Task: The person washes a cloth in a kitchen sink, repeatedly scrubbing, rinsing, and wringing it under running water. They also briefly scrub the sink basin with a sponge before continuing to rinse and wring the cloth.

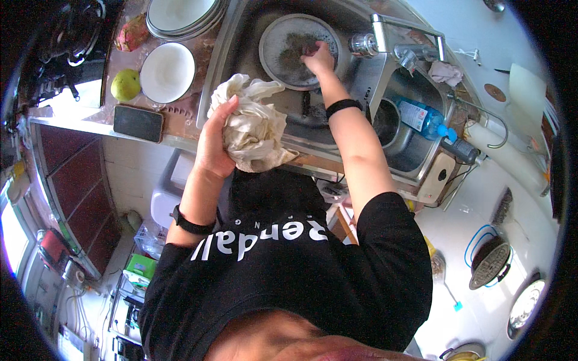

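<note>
My left hand (216,140) grips a bunched, off-white cloth (255,124) in front of the sink's near edge. The cloth is crumpled, with loose folds hanging out. My right hand (319,59) reaches into the steel sink (239,54), over a round, shallow vessel (273,58) that looks like a pan or basin. Dark specks and a dark patch cover much of its inside. The fingers are bent down at the dark patch, beside something reddish. I cannot tell whether they hold anything. A black, handle-like piece (306,104) shows just below the vessel.
A faucet (408,58) stands right of the vessel. The second basin holds a blue bottle (420,118) and a dark round pot (386,124). On the left counter are stacked plates (180,13), a white bowl (168,73), a green fruit (126,85), a dragon fruit (132,32) and a phone (138,123).
</note>
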Motion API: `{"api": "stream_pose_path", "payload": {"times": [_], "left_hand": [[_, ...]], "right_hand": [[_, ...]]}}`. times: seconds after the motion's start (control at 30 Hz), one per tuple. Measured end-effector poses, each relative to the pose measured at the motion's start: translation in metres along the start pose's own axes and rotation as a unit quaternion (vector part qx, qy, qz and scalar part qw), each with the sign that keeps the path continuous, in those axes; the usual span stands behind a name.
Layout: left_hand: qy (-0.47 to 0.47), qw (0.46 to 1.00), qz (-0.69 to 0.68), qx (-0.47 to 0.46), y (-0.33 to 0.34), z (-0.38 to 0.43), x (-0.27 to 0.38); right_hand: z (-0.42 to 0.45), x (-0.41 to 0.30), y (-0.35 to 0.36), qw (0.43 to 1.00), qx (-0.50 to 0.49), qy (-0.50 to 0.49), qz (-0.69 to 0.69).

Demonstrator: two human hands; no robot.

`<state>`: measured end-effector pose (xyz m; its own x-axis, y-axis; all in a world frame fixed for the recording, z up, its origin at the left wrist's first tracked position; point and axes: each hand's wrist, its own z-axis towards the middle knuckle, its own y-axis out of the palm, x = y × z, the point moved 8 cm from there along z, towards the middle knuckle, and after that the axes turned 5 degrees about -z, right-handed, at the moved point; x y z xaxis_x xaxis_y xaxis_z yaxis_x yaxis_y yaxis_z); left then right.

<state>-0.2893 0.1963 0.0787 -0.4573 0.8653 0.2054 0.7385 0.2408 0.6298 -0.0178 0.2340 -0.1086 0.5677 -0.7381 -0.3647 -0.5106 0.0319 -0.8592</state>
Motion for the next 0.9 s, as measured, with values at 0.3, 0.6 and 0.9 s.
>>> {"api": "stream_pose_path", "payload": {"times": [0.3,0.6,0.9], "left_hand": [[0.021,1.000,0.016,0.009,-0.003,-0.002,0.003],[0.006,1.000,0.026,-0.011,0.000,0.005,-0.003],[0.001,1.000,0.019,-0.007,-0.004,0.007,-0.004]], "right_hand": [[0.008,-0.007,0.053,0.986,-0.084,-0.079,-0.124],[0.024,0.014,0.003,0.963,0.007,0.055,0.264],[0.002,-0.006,0.012,0.994,-0.042,-0.005,-0.105]]}}
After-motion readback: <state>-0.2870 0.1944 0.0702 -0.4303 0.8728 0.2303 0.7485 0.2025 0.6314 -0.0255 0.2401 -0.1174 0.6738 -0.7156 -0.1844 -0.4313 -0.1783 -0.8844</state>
